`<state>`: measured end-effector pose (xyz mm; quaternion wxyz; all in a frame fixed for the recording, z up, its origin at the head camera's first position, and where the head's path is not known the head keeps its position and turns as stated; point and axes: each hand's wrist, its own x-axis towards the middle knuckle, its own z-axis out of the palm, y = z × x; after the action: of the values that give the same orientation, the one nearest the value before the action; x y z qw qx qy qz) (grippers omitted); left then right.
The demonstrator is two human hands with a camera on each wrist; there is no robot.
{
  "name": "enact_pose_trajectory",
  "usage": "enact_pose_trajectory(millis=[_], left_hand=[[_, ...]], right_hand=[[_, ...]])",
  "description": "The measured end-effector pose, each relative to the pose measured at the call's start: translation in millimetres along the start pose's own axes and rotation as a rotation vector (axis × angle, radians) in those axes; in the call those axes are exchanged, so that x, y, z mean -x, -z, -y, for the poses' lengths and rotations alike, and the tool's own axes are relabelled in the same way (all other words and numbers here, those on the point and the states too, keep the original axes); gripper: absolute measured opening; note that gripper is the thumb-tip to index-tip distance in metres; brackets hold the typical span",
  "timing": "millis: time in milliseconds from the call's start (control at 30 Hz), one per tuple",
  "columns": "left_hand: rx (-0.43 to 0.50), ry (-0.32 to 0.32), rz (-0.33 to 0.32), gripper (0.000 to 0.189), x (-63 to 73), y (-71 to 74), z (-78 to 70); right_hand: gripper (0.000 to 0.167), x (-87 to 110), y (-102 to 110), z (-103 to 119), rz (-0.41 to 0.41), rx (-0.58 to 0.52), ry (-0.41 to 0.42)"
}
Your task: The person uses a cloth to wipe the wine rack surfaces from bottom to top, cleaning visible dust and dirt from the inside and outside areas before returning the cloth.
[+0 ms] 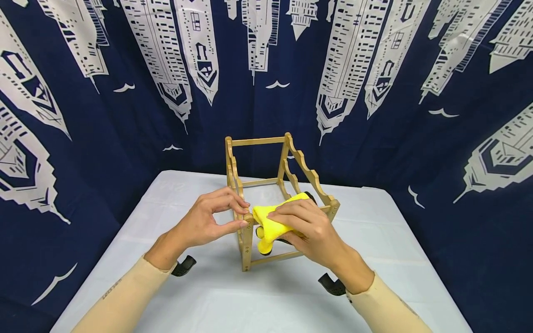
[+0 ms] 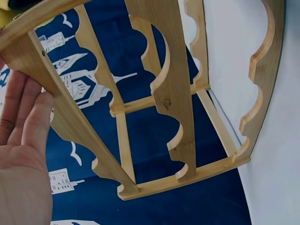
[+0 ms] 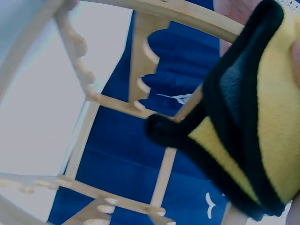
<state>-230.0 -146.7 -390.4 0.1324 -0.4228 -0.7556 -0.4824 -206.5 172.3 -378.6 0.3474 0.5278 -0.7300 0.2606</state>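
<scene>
Scalloped wooden rack [image 2: 173, 93], a wine rack by the look of it, stands upright on your white-covered table [image 1: 233, 305], with its far end toward the navy printed backdrop [image 1: 250, 111]. Your right hand [image 1: 310, 231] grips a folded yellow cloth with dark edging [image 1: 272, 226] and bears it against the near top rail [image 1: 325, 209], with one end of the cloth drooping below that rail. Your left hand [image 1: 201, 222] has its thumb and fingertips set about the top of the near left post [image 1: 247, 245], a light hold with a wide gap behind the tips; how firmly it presses, you cannot tell from here.

The work in hand reads as wiping down the frame, and you seem to be partway through it, with the cloth on that top rail. No wet mark or streak tells which parts are done, so you cannot count any as finished. If the whole frame is meant, the scalloped side rails [image 1: 314, 178] and the lower near crossbar [image 1: 276, 257] may be left, as the cloth touches neither crossbar nor far end now
</scene>
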Motion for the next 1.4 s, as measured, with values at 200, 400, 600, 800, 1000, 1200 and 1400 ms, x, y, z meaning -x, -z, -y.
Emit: enact_pose_trajectory(millis=[200,400,600,800,1000,1200,1400], left_hand=[[-0.048,0.006,0.016,0.031,-0.7,-1.4,-3.7],[-0.031,-0.001,0.008,0.031,-0.4,-3.7,-2.8],[-0.013,0.016,0.015,0.031,1.6,-3.8,-2.3],[-0.014,0.011,0.023,0.03,0.9,-1.6,-3.2],[0.004,0.021,0.019,0.027,0.0,0.4,-2.6],[0.011,0.031,0.002,0.026,1.3,2.1,-2.0],[0.019,0.038,0.006,0.023,0.6,0.4,-0.8]], right_hand=[[0.026,19.0,-4.3,4.3,-0.077,0.055,0.208],[0.032,42.2,-28.2,9.0,-0.121,0.009,0.101],[0.035,49.9,-58.2,13.7,-0.229,-0.105,-0.147],[0.032,43.5,-75.4,16.6,-0.214,-0.166,-0.228],[0.04,44.8,-80.4,8.8,-0.095,-0.164,-0.213],[0.035,59.4,-89.2,3.4,0.259,-0.123,-0.238],[0.032,67.7,-97.4,-0.1,0.499,-0.073,-0.261]])
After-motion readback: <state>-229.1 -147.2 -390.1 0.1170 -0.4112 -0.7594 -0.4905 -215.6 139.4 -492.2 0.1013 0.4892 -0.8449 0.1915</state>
